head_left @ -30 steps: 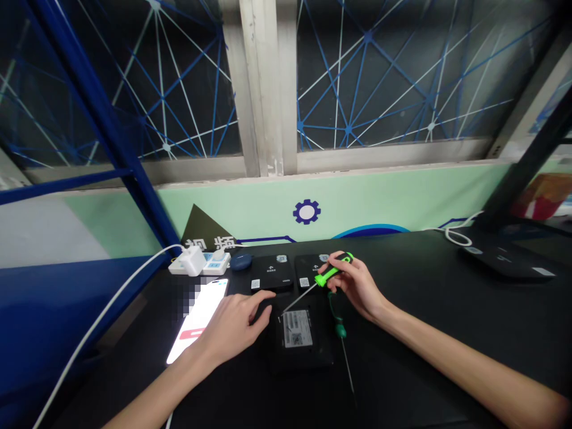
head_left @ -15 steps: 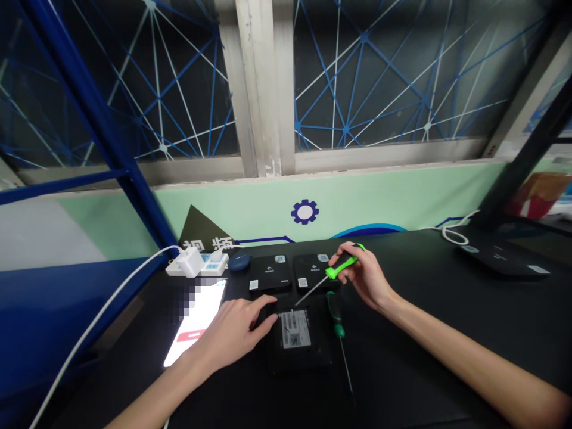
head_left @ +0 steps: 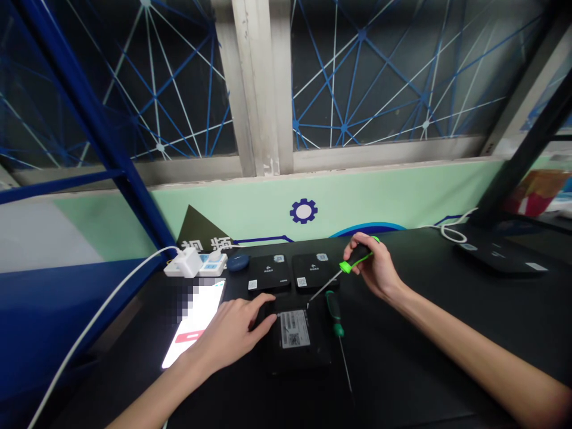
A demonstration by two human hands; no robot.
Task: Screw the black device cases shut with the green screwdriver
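My right hand (head_left: 375, 269) is closed round a bright green and black screwdriver (head_left: 353, 260); its thin shaft slants down left, with the tip at the top right corner of a black box (head_left: 298, 351) lying label-up on the black table (head_left: 447, 333). My left hand (head_left: 235, 333) rests flat on the table, fingers stretched out and touching the box's left edge. A second, dark green screwdriver (head_left: 336, 325) lies on the table just right of the box.
Two more black boxes (head_left: 269, 273) (head_left: 315, 269) sit behind, beside a small blue round object (head_left: 239, 261). A lit phone (head_left: 196, 322) lies to the left, near a white power strip (head_left: 196, 265) with a cable. Another black device (head_left: 500, 256) sits far right.
My right hand has moved right and up with the green screwdriver, drawing its tip from the box's upper left to its top right corner. The left hand has stayed put.
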